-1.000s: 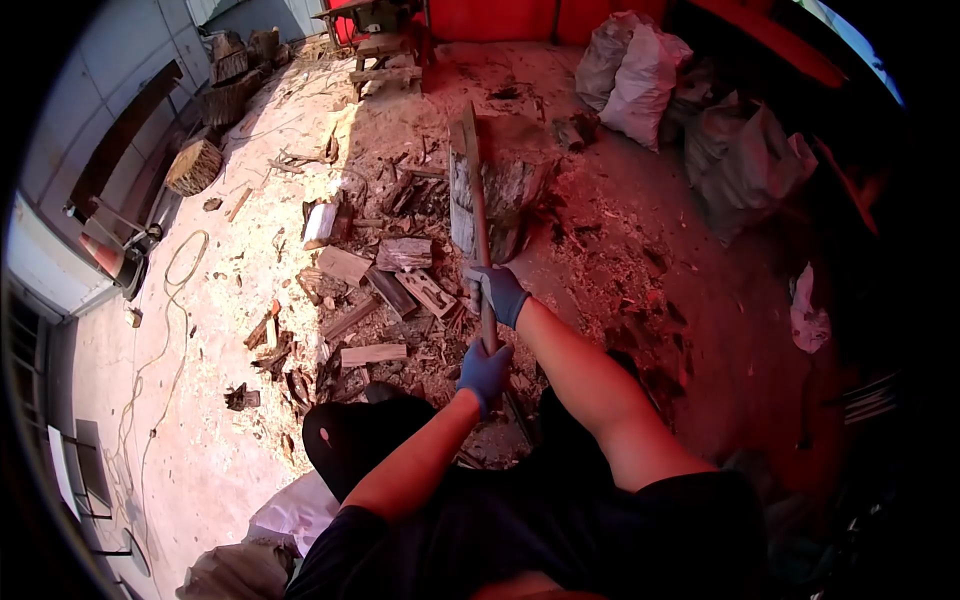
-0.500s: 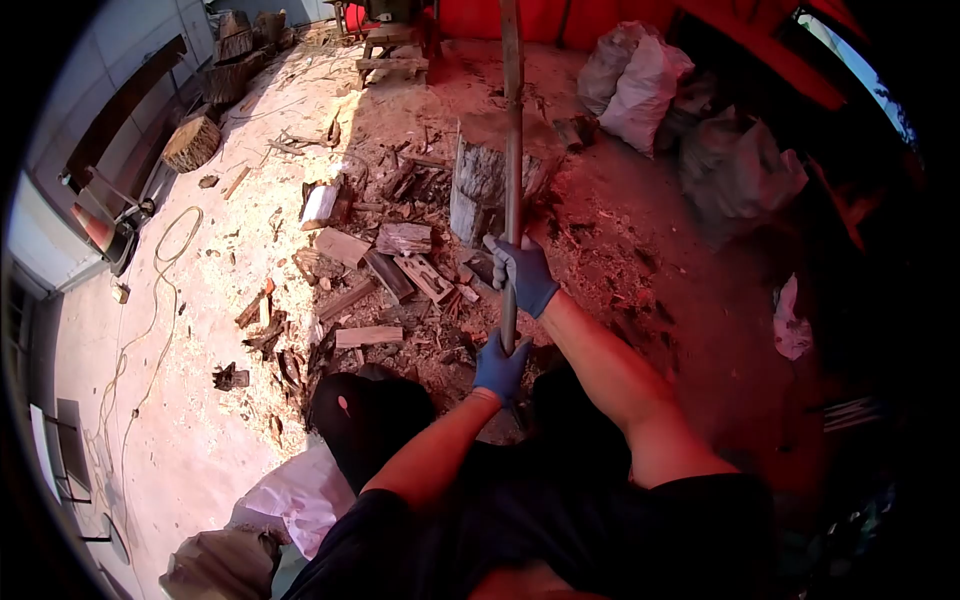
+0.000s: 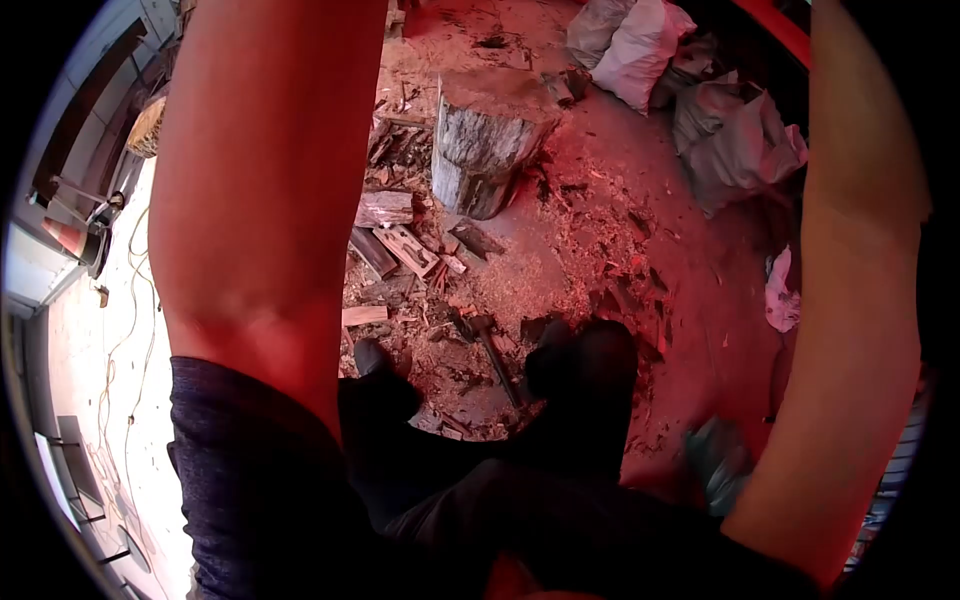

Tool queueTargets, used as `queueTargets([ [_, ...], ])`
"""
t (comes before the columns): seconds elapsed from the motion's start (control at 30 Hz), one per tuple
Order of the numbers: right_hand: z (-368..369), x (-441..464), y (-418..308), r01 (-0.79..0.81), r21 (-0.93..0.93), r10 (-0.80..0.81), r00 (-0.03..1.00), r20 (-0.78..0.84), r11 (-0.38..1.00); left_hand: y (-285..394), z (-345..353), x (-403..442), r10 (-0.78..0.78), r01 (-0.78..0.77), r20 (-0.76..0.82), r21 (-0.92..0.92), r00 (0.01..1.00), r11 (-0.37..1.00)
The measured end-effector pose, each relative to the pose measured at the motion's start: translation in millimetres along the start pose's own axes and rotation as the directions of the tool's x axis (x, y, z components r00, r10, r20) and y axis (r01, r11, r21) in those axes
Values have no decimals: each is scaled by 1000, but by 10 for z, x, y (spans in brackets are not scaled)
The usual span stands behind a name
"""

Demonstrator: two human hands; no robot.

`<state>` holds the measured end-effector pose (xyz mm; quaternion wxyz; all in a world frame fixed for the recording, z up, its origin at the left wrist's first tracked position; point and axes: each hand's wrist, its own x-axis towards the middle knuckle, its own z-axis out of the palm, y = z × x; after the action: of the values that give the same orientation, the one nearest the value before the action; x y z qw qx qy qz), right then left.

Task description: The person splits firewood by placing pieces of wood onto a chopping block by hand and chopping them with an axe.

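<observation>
Both of my forearms rise past the top edge of the head view, one at the left and one at the right. Neither my left hand nor my right hand shows, and the long wooden handle they held is out of sight too. Between the arms stands an upright wooden stump (image 3: 480,150) with pale, rough sides; its top carries nothing that I can make out. Split wood pieces (image 3: 408,248) lie left of the stump. A dark hammer-like tool (image 3: 494,355) rests on the floor between my feet, among wood chips.
Stuffed sacks (image 3: 640,55) and a greyish sack (image 3: 735,140) stand at the upper right. A pale crumpled bag (image 3: 782,290) lies on the right. At the left are an orange cone (image 3: 66,236), a cord (image 3: 134,300) and a cut log (image 3: 147,127).
Both arms have swung up from in front of my body to above the view, taking hands and handle out of sight. The stump and the tool on the floor are now less covered.
</observation>
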<state>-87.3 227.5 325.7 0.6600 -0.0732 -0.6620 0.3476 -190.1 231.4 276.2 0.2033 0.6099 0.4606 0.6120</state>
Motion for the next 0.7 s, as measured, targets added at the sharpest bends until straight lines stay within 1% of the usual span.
queueTargets([
  [0.03, -56, -392, 485, -94, -79, 92, 995, -34, 992, -547, 108, -326, -187, 188, 23, -34, 982, 982],
  [0.07, -119, -955, 991, -230, -176, 221, 973, -68, 957, -1125, 305, -924, -398, 400, 36, -71, 917, 914],
  [0.1, -243, -1701, 1538, -404, -316, 389, 914, -112, 858, -1558, 551, -1588, -586, 587, 46, -90, 809, 804],
  [0.13, -366, -2356, 1973, -590, -404, 589, 796, -144, 699, -1895, 1026, -2481, -713, 704, 21, -186, 701, 686],
  [0.17, -499, -2980, 2269, -833, -342, 844, 510, -168, 435, -2218, 1497, -3376, -820, 784, -4, -292, 572, 548],
  [0.2, -623, -3573, 2551, -943, -320, 975, 149, -167, 89, -2125, 1553, -3841, -960, 911, -25, -310, 280, 274],
  [0.23, -607, -3524, 2420, -992, -118, 996, 54, -64, 46, -2147, 1541, -3859, -956, 894, 29, -364, 290, 260],
  [0.27, -654, -3388, 2427, -991, -119, 995, 70, -73, 61, -2125, 1550, -3726, -952, 891, 36, -364, 305, 272],
  [0.33, -551, -3378, 2268, -1000, -23, 1000, 11, 6, 11, -1921, 1443, -3775, -944, 843, 34, -463, 328, 276],
  [0.37, -514, -3331, 2300, -993, -121, 999, 20, -44, 15, -1984, 1446, -3775, -933, 823, 54, -492, 356, 286],
  [0.4, -521, -3367, 2337, -992, -121, 999, 30, -35, 25, -1931, 1429, -3770, -930, 818, 45, -493, 365, 297],
  [0.47, -518, -3350, 2409, -995, -96, 998, 40, -37, 36, -1907, 1367, -3713, -942, 859, 106, -452, 319, 240],
  [0.5, -531, -3359, 2412, -1000, 2, 1000, 3, -27, 3, -1940, 1403, -3728, -956, 882, 77, -411, 284, 229],
  [0.53, -568, -3421, 2385, -1000, 3, 1000, -1, -28, -1, -1926, 1445, -3794, -957, 884, 78, -411, 280, 225],
  [0.6, -596, -3375, 2347, -999, -20, 999, 27, 30, 28, -1951, 1511, -3832, -902, 867, -112, -250, 416, 431],
  [0.63, -581, -3373, 2326, -1000, -20, 1000, 15, 15, 15, -1970, 1537, -3895, -876, 853, -168, -203, 453, 480],
  [0.67, -592, -3363, 2330, -1000, -19, 1000, 14, 16, 14, -1934, 1539, -3878, -876, 854, -169, -202, 451, 479],
  [0.7, -603, -3354, 2333, -999, -35, 1000, 24, 13, 24, -1889, 1548, -3865, -859, 850, -198, -157, 473, 504],
])
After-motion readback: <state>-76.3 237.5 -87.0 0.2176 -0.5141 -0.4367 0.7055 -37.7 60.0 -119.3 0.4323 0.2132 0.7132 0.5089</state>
